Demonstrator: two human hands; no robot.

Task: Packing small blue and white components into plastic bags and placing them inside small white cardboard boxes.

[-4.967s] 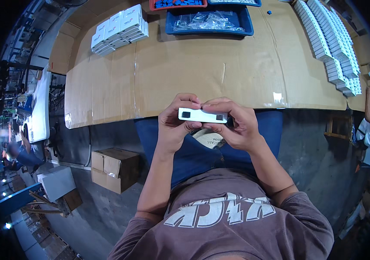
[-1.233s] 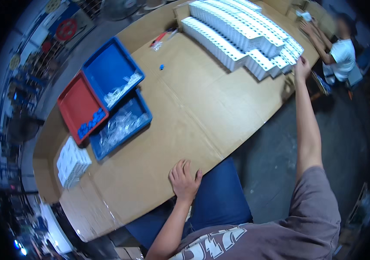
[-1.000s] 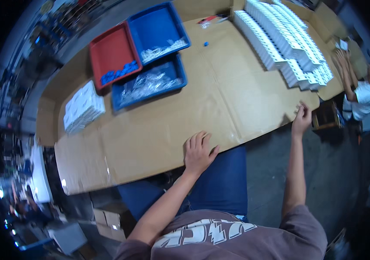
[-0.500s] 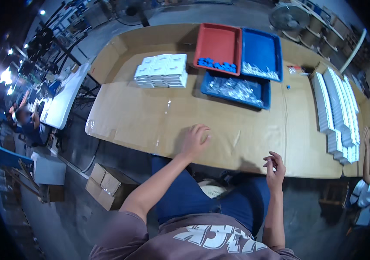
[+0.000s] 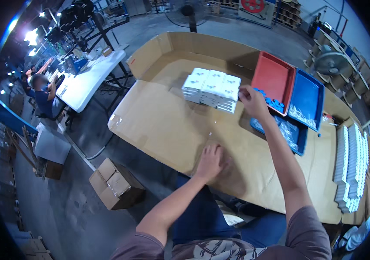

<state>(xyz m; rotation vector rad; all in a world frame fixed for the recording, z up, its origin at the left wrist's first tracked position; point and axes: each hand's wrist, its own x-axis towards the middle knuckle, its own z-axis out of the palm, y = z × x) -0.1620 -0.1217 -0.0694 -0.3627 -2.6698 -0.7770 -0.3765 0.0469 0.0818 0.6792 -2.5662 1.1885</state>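
A stack of small white boxes [image 5: 213,89] stands toward the back of the cardboard-covered table [image 5: 159,117]. My right hand [image 5: 253,100] reaches to the stack's right edge, its fingers bent and their tips close against an end box. Whether those fingertips grip the box cannot be made out. Nearer the front edge, my left hand [image 5: 210,164] rests over the cardboard with its fingers apart and nothing visible in it. A red tray [image 5: 273,71] with blue pieces [image 5: 275,104] lies just beyond my right hand.
One blue tray [image 5: 309,93] holds white pieces; another blue tray [image 5: 299,138] holds clear plastic pieces. Long rows of white boxes [image 5: 350,167] line the right side. Raised cardboard walls [image 5: 213,48] edge the back. A carton [image 5: 114,184] sits on the floor; another person [image 5: 46,97] sits at left.
My right hand has gone from the front edge out to the box stack. My left hand stays near the front edge. The view has turned left, so the table appears farther right.
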